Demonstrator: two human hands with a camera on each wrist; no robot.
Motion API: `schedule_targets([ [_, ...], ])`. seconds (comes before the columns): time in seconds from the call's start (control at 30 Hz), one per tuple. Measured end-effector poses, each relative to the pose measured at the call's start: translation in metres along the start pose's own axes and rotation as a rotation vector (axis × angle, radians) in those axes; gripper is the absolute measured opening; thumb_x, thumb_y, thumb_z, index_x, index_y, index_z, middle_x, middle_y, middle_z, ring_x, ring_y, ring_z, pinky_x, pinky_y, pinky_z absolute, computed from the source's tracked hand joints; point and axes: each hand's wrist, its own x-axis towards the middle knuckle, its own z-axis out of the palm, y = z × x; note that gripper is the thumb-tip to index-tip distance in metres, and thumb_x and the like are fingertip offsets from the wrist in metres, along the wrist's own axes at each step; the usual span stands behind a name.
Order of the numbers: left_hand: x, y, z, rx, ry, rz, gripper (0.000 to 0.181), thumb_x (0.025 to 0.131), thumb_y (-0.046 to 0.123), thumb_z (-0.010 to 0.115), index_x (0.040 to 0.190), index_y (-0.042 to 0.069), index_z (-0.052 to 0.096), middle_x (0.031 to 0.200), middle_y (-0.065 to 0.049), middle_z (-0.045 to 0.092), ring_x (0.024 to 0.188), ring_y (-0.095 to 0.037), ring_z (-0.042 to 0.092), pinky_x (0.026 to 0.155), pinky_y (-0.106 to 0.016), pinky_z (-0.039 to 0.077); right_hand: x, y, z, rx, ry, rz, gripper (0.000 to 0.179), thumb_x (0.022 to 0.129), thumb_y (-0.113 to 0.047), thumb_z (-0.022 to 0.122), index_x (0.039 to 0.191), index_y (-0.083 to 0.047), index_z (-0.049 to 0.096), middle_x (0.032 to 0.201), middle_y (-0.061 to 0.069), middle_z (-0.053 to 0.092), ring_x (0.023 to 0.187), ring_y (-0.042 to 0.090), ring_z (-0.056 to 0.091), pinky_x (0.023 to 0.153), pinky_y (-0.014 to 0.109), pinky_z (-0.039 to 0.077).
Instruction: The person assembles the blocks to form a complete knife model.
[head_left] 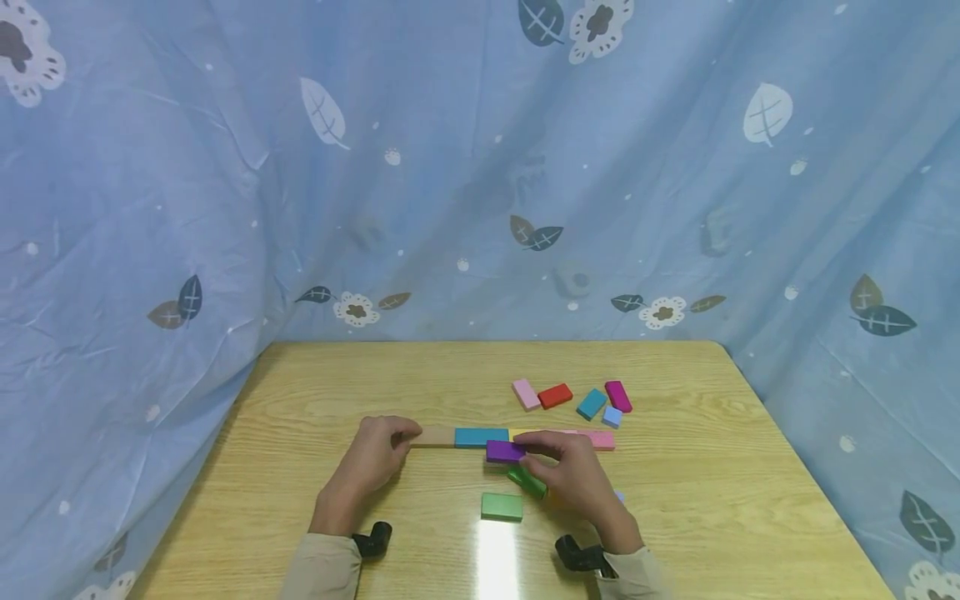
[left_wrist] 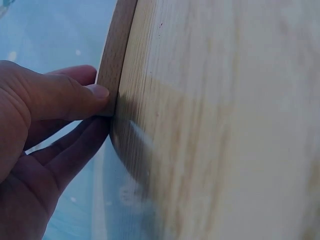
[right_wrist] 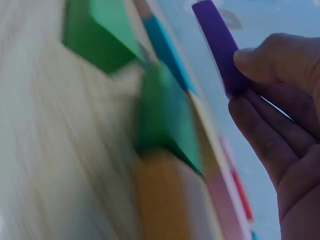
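A row of coloured wooden blocks lies across the table. At its left end my left hand (head_left: 378,454) pinches the end of a plain tan block (head_left: 435,437), thumb on the near side in the left wrist view. A blue block (head_left: 482,438) adjoins it, then a yellow one, mostly hidden, and a pink block (head_left: 602,440) at the right end. My right hand (head_left: 573,471) grips a purple block (head_left: 505,451) between thumb and fingers. The right wrist view shows this purple block (right_wrist: 218,47) held off the table.
Nearer me lie a light green block (head_left: 502,507), a dark green block (head_left: 528,482) and an orange block (right_wrist: 162,195), partly hidden by my right hand. Behind the row are pink (head_left: 526,394), red (head_left: 556,396), blue (head_left: 592,404), magenta (head_left: 618,396) and small light blue (head_left: 612,417) blocks.
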Motion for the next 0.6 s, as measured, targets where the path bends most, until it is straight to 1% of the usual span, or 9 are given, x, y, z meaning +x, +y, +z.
schedule_targets([
  [0.13,-0.001,0.001,0.001,-0.004,-0.003,-0.018,0.027,0.092,-0.012,0.079,0.112,0.006,0.085,0.116,-0.009,0.083,0.116,-0.034,0.078,0.101,-0.048,0.065,0.009,-0.002,0.02,0.019,-0.038,0.004,0.024,0.098,-0.005,0.081,0.121,-0.011,0.083,0.121,0.005,0.083,0.114,0.024,0.08,0.098,0.034,0.067],
  [0.27,-0.001,0.001,0.001,-0.005,-0.004,-0.024,0.026,0.093,-0.011,0.079,0.112,0.006,0.085,0.116,-0.009,0.083,0.116,-0.034,0.078,0.102,-0.049,0.065,0.012,-0.002,0.032,0.013,-0.044,0.014,0.023,0.097,-0.006,0.081,0.12,-0.013,0.084,0.12,0.003,0.083,0.112,0.022,0.08,0.097,0.034,0.067],
  [0.43,-0.001,0.001,0.001,-0.009,-0.009,-0.024,0.027,0.093,-0.011,0.079,0.113,0.005,0.085,0.116,-0.009,0.083,0.115,-0.034,0.078,0.101,-0.048,0.066,0.008,0.0,0.037,-0.05,-0.014,0.045,0.024,0.096,-0.01,0.083,0.119,-0.017,0.085,0.117,-0.003,0.084,0.111,0.016,0.078,0.098,0.032,0.066],
  [0.6,0.0,0.0,-0.001,-0.01,-0.01,-0.033,0.029,0.093,-0.012,0.078,0.114,0.007,0.085,0.116,-0.009,0.083,0.116,-0.033,0.078,0.1,-0.048,0.066,0.002,0.003,0.037,-0.103,0.021,0.083,0.028,0.093,-0.007,0.085,0.118,-0.021,0.085,0.116,-0.005,0.084,0.111,0.016,0.078,0.099,0.033,0.065],
])
